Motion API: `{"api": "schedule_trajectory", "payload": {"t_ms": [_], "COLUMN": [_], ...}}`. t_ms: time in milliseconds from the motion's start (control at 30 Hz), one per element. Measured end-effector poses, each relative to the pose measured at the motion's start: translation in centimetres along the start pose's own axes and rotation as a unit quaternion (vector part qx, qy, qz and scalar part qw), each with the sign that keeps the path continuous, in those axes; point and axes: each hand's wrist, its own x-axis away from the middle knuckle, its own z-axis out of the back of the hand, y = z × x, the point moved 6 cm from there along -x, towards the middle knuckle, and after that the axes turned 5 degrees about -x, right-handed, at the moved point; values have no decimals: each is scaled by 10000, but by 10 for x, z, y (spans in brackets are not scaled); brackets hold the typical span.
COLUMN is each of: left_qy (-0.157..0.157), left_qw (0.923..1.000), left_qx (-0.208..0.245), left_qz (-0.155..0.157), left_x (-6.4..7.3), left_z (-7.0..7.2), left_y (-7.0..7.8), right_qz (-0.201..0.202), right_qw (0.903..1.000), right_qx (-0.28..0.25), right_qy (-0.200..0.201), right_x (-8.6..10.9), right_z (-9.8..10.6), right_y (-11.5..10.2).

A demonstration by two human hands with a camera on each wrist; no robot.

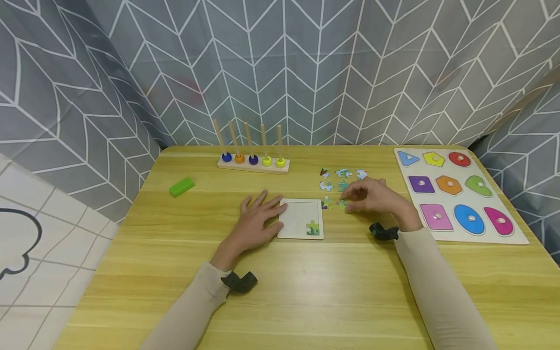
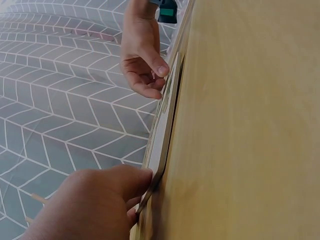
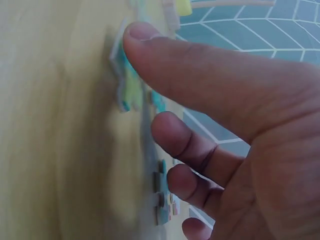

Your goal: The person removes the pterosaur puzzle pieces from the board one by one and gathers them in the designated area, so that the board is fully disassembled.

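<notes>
A square white puzzle tray (image 1: 297,218) lies flat on the table, with one green puzzle piece (image 1: 312,227) in its lower right corner. My left hand (image 1: 258,223) rests at the tray's left side, fingers spread, thumb and index finger touching its edge. To the right of the tray, my right hand (image 1: 372,194) pinches a green and yellow puzzle piece (image 3: 131,87). The thumb lies over that piece, which tilts against the tabletop; the index finger is hidden in the right wrist view. Beside and behind it lie several loose puzzle pieces (image 1: 326,186) in rows.
At the back stands a peg stand (image 1: 253,166) with upright rods and coloured beads. A green block (image 1: 182,186) lies at the left. On the right is a white shape board (image 1: 474,233) with coloured knobbed pieces. Grey patterned curtains (image 1: 306,73) hang behind the table.
</notes>
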Motion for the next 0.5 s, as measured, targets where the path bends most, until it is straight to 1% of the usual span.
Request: {"api": "schedule_trajectory", "payload": {"t_ms": [133, 500], "left_qy": [-11, 41], "left_qw": [10000, 10000], "left_qx": [-9, -24], "left_qz": [4, -50], "left_x": [0, 0], "left_z": [-1, -1], "left_y": [-1, -1], "right_qz": [-16, 166], "right_qw": [9995, 9986], "right_qx": [269, 450], "right_qy": [138, 200], "right_x": [-2, -3], "right_z": [-2, -2], "right_y": [3, 6]}}
